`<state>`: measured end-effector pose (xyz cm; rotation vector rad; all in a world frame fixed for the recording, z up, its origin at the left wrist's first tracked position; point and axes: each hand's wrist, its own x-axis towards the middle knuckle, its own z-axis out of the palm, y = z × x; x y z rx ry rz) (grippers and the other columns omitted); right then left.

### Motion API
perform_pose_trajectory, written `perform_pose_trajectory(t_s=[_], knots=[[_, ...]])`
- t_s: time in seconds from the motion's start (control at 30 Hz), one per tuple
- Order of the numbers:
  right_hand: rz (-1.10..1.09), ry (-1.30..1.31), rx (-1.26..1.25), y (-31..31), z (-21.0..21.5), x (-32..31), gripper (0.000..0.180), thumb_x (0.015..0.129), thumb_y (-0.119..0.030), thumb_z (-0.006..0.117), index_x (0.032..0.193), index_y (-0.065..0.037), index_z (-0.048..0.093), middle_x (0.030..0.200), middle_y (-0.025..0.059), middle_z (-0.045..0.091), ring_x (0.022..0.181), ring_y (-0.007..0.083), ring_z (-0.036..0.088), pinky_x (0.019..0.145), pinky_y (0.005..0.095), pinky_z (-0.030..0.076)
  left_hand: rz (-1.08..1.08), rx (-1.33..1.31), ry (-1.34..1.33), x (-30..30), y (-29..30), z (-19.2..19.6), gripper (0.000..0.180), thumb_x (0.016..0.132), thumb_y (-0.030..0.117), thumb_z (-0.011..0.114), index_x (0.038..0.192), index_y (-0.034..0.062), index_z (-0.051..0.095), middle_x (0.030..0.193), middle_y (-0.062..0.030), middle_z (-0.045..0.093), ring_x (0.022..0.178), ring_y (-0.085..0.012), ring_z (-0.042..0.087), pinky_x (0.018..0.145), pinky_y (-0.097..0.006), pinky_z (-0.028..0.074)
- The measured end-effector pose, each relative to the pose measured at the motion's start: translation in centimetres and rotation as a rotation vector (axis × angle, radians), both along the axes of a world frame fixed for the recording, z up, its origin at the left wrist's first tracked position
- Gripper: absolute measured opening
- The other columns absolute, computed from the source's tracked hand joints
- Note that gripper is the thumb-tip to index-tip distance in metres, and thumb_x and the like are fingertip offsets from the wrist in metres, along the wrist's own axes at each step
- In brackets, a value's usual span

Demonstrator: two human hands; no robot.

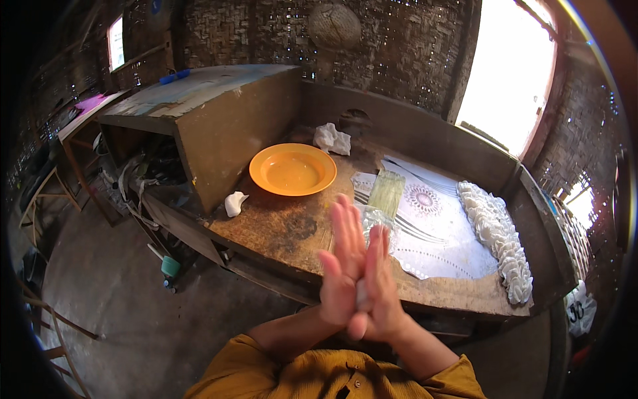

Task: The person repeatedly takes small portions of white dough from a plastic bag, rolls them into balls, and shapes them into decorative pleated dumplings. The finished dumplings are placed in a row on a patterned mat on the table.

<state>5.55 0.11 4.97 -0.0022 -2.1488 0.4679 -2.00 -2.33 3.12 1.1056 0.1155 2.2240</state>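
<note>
My left hand [341,279] and my right hand [383,292] are raised in front of me, palms facing and fingers stretched upward. Pressed between the palms is a small lump of white dough [362,294], mostly hidden by the hands. Just beyond them, on the wooden worktop [266,229], lie a strip of green leaf [387,191] and a clear plastic sheet [376,218], partly behind my fingers. An orange dish [293,170] with a wide rim stands farther left. One white dough piece [235,203] sits near the worktop's left edge, and a larger white lump [331,139] lies behind the dish.
At the right, overlapping white flat pieces [495,239] form a long row on a patterned white cloth [438,246]. A wooden box-like shelf [232,126] borders the worktop's left side. A bright window [508,73] opens at the back right. A green scoop [170,266] is low at the left.
</note>
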Motion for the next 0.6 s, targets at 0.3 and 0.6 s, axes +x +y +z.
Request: perform_pose_trajectory(t_s=[0.3,0.6], knots=[[-0.140,-0.071,0.174,0.0,0.7,1.4,0.116,0.067,-0.079,0.051,0.144,0.002,0.020,0.148,0.0334,0.006,0.137,0.0512,0.000,0.106,0.0626,0.005,-0.222,-0.133,0.292,1.2,-1.7,-0.6,0.069,0.098,0.051,0.014,0.147,0.0064,-0.005,0.155,-0.0066,-0.011,0.142,-0.0230,-0.008,0.114,-0.036,-0.001],[-0.164,0.045,0.002,1.5,1.7,1.3,0.107,0.080,-0.077,0.031,0.144,0.005,0.012,0.148,0.0333,-0.001,0.138,0.0480,-0.003,0.110,0.0555,0.003,-0.234,-0.113,0.301,1.6,-1.2,-0.1,0.070,0.097,0.052,0.007,0.147,0.0047,-0.006,0.154,-0.0104,-0.014,0.141,-0.0242,-0.014,0.113,-0.037,-0.007]])
